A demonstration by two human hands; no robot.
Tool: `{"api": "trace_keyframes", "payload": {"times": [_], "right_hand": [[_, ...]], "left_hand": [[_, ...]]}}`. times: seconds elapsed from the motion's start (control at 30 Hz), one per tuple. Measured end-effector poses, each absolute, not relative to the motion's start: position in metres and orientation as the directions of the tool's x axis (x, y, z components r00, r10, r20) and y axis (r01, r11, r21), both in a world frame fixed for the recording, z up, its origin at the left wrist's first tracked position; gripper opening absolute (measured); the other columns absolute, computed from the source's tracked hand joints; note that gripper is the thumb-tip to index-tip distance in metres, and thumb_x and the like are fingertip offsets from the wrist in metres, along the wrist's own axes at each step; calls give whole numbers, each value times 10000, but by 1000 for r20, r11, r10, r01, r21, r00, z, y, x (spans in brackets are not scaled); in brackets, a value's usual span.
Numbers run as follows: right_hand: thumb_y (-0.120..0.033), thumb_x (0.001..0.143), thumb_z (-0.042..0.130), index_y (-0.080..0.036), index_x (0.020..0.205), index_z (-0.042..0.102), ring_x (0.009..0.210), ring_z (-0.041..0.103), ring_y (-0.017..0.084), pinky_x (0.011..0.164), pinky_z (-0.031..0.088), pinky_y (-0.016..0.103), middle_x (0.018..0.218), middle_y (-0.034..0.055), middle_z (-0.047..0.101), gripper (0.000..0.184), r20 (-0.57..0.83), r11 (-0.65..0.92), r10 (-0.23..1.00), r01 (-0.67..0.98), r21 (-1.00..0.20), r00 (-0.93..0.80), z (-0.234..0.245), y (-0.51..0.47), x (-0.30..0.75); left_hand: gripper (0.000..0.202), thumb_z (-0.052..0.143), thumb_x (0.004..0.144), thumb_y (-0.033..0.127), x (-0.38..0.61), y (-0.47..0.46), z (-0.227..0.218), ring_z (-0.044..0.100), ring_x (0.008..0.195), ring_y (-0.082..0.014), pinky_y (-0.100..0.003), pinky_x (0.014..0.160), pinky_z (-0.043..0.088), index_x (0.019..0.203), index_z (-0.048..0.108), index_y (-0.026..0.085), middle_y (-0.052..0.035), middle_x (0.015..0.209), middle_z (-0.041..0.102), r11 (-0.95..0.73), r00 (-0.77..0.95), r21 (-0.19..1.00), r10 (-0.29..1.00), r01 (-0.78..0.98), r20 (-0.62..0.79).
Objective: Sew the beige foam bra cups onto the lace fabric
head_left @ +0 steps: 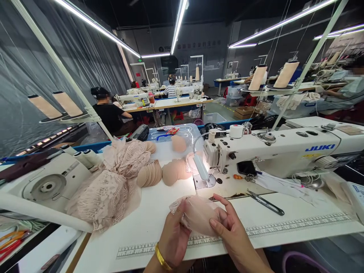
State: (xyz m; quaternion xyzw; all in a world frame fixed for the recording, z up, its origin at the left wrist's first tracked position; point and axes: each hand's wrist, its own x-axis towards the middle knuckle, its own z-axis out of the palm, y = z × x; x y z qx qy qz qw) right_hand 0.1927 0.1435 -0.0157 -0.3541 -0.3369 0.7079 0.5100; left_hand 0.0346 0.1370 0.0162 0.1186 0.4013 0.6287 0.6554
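Observation:
A beige mesh-covered bra cup (199, 217) with a lace edge is held between both hands over the white sewing table, just in front of the needle area. My left hand (176, 231) grips its left side, thumb on top. On the right side, my right hand (229, 223) pinches it between thumb and fingers, the index finger raised. Behind it stands the white sewing machine (273, 149), its lamp lighting the metal needle plate (203, 181). Stacks of beige cup pads (150, 174) lie left of the needle.
Lace pieces (109, 195) are heaped at the left. Thread snips (265, 203) lie at the right, behind the printed ruler strip (295, 224). A phone (245, 169) rests under the machine arm. Thread cones (257, 77) stand on a rack, and other people sit at machines beyond.

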Motion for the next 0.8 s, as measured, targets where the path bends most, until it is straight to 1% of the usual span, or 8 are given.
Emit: {"api": "trace_keyframes", "payload": {"times": [0.1, 0.33, 0.47, 0.6, 0.67, 0.73, 0.77, 0.8], "right_hand": [[-524, 784, 872, -348, 1443, 419, 1024, 665, 230, 958, 487, 360, 1120, 25, 734, 818, -154, -251, 961, -499, -830, -228, -17, 144, 193], [-526, 784, 866, -337, 1461, 410, 1080, 667, 261, 979, 504, 404, 1128, 40, 733, 838, -141, -237, 964, -500, -833, -224, -20, 144, 193], [-543, 784, 857, -342, 1472, 406, 1066, 672, 263, 956, 520, 397, 1124, 38, 735, 847, -132, -225, 967, -488, -843, -218, -19, 144, 191], [-516, 822, 836, -340, 1496, 358, 1049, 673, 247, 952, 513, 379, 1141, 46, 719, 844, -103, -217, 963, -488, -845, -250, -22, 143, 194], [-519, 845, 815, -344, 1534, 298, 993, 675, 236, 920, 512, 376, 1094, 40, 713, 879, -64, -203, 947, -432, -879, -315, -26, 146, 205], [-509, 870, 790, -347, 1586, 209, 929, 671, 226, 885, 510, 378, 1007, 18, 703, 936, -19, -156, 907, -291, -944, -421, -29, 155, 221], [-481, 890, 773, -349, 1604, 170, 922, 669, 223, 885, 506, 382, 988, 11, 698, 944, 4, -98, 884, -194, -976, -467, -29, 162, 230], [-433, 914, 752, -346, 1615, 147, 938, 666, 221, 900, 500, 388, 995, 11, 697, 930, 43, -5, 864, -95, -995, -501, -29, 172, 239]], "left_hand": [[438, 928, 743, 365, 33, 135, 14, 695, 1118, -329, -390, 984, 553, 1085, 794, 127, -145, 1125, 777, 169, -67, 694, 952, -700, -300], [421, 919, 756, 322, 31, 134, 12, 679, 1161, -327, -397, 1027, 533, 1116, 803, 137, -146, 1128, 782, 178, -31, 693, 960, -699, -278], [430, 921, 747, 348, 32, 136, 14, 679, 1157, -323, -388, 1027, 533, 1099, 807, 129, -148, 1143, 777, 184, -31, 684, 957, -706, -289], [451, 935, 717, 380, 35, 142, 15, 684, 1138, -335, -401, 1008, 543, 1068, 810, 126, -150, 1128, 777, 210, -49, 701, 943, -682, -330], [448, 927, 722, 379, 33, 144, 17, 683, 1135, -338, -406, 999, 543, 1073, 806, 127, -152, 1123, 776, 225, -29, 723, 947, -653, -321], [454, 890, 763, 412, 25, 147, 23, 676, 1141, -340, -413, 999, 537, 1110, 794, 135, -154, 1150, 766, 230, 22, 771, 962, -594, -271], [467, 877, 775, 430, 20, 149, 28, 675, 1137, -339, -417, 996, 535, 1139, 785, 151, -146, 1167, 761, 233, 71, 810, 970, -539, -232], [469, 868, 781, 433, 14, 152, 34, 677, 1124, -335, -422, 987, 537, 1160, 777, 173, -134, 1176, 756, 236, 147, 862, 971, -448, -189]]}}
